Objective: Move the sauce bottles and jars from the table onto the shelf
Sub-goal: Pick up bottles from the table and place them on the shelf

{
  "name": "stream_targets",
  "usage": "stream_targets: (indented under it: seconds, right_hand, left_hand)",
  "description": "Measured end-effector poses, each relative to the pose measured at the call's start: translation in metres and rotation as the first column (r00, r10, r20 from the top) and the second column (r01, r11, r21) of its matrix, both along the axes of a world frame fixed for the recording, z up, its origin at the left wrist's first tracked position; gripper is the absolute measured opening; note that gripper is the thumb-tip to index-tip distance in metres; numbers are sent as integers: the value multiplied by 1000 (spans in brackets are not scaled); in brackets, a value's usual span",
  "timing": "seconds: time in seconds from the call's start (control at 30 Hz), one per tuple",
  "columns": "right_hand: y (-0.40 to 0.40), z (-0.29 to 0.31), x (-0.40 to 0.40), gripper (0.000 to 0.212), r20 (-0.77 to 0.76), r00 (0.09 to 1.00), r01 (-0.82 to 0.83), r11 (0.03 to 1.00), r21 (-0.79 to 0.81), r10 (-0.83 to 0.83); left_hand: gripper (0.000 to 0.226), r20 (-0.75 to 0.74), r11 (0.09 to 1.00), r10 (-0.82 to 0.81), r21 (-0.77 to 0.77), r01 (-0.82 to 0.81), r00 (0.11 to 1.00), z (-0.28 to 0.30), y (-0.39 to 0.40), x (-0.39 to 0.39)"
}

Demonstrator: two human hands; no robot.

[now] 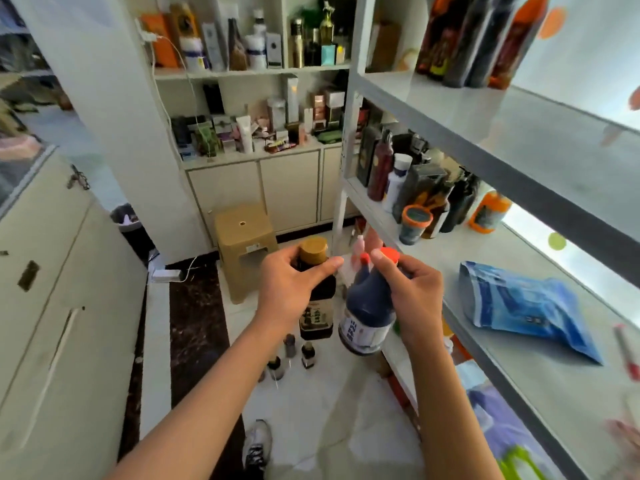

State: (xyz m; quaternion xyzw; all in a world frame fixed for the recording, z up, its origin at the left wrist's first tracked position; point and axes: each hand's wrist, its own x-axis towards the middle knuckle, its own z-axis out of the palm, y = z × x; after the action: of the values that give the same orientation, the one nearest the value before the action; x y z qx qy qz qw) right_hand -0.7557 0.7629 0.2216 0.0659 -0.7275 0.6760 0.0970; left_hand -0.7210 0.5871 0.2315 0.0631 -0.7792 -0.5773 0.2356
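My left hand (pixel 294 289) grips the neck of a dark sauce bottle (pixel 317 317) with a gold cap, held upright in the air. My right hand (pixel 412 292) holds a dark bottle (pixel 367 313) with a white label and a red-orange cap by its neck. Both bottles hang in front of the grey metal shelf (pixel 502 362) on my right. On that shelf stand several dark bottles (pixel 426 188) and an orange-lidded jar (pixel 414 225). Three small bottles (pixel 294 356) stand low down below my hands.
A blue pouch (pixel 526 306) lies on the middle shelf board. An orange jar (pixel 490 211) sits at the shelf's back. A tan plastic stool (pixel 244 247) stands ahead, before white cupboards (pixel 270 188) stacked with boxes. A cabinet (pixel 52 289) lines my left. My shoe (pixel 258 441) shows below.
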Motion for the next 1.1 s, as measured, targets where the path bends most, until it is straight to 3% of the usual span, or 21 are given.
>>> stream_targets:
  seconds: [0.13,0.4,0.7,0.87,1.1]
  right_hand:
    - [6,11,-30,10,-12,998,61,998,-8,-61]
    - [-23,48,-106,20,-107,974,200,980,0,-199]
    - [-72,127,-198,18,-218,918,336,942,-14,-331]
    - [-94,171,-241,25,-302,874,395,918,-11,-380]
    - [-85,224,-296,23,-412,803,477,879,11,-431]
  left_hand:
    - [18,-60,996,-66,53,70,996,9,2,-43]
    - [24,-91,945,-309,85,317,947,35,-31,-141]
    - [36,-209,891,-349,228,392,914,98,-81,-253]
    - [27,-294,860,-391,221,460,872,154,-85,-312]
    - [35,-417,816,-405,237,527,814,205,-82,-384]
